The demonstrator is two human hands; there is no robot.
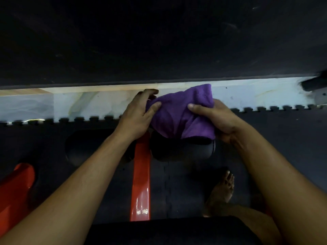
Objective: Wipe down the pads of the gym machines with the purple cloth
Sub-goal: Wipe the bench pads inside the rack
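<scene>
A black seat pad [159, 232] is seen at six o'clock, with a red frame bar [141, 177] beyond it. Toward twelve o'clock, the purple cloth [182, 114] is draped over a black roller pad [182, 151], pinched by the left hand [138, 115] and gripped by the right hand [212, 117]. Bunched as it is, the cloth could slip off the rounded pad, and patches might be missed.

Purple cloth [178, 112], plain and fuzzy. Black roller pad [184, 149] with a dull grey sheen. Glossy orange-red bar [141, 183], white glints near its lower end. Second orange-red tube [16, 184] at lower left. Dark grey mat [274, 138], toothed interlocking edge. Pale bluish-white floor strip [79, 105], faint tan and greenish streaks. Near-black wall [159, 41].
</scene>
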